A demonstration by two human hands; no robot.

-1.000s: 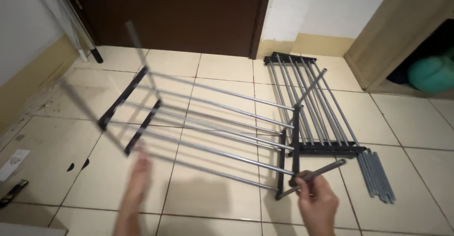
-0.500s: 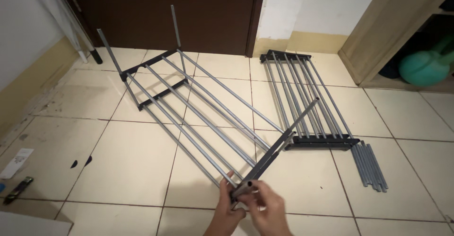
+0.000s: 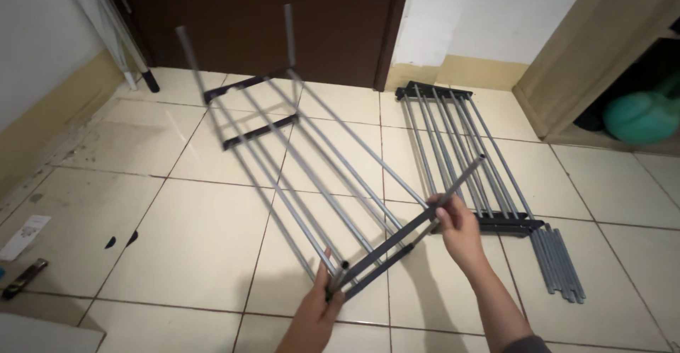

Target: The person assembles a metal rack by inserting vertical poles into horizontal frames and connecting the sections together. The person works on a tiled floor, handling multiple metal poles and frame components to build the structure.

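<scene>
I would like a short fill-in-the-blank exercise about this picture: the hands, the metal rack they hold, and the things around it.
1. The rack panel is held up by ____ hands: the left hand and the right hand.
2. A second rack panel lies flat on the tiled ____.
3. Behind the racks stands a dark brown ____.
4. In the cabinet on the right sits a round object coloured ____.

Missing words: two; floor; door; green

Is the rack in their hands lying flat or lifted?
Lifted and tilted: both hands hold the rack's near end above the tiles.
</scene>
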